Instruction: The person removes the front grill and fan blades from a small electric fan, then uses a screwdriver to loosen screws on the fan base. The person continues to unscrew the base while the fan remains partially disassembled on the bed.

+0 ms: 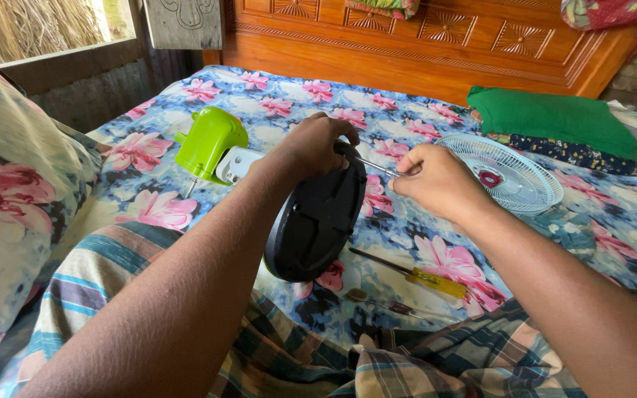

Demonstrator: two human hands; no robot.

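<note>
The left hand (317,144) curls its fingers over the top rim of a round black fan base (315,221), which stands tilted on edge on the flowered bed (407,243). The right hand (436,180) pinches a thin metal tool (374,166) pointed at the base's far rim. A green fan motor housing (209,141) lies left; a white fan grille (506,173) lies right. A yellow-handled screwdriver (422,276) rests nearer.

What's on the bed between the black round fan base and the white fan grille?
In the head view, the right hand sits between the black fan base and the white grille, holding a thin screwdriver shaft over the flowered bedsheet.
</note>
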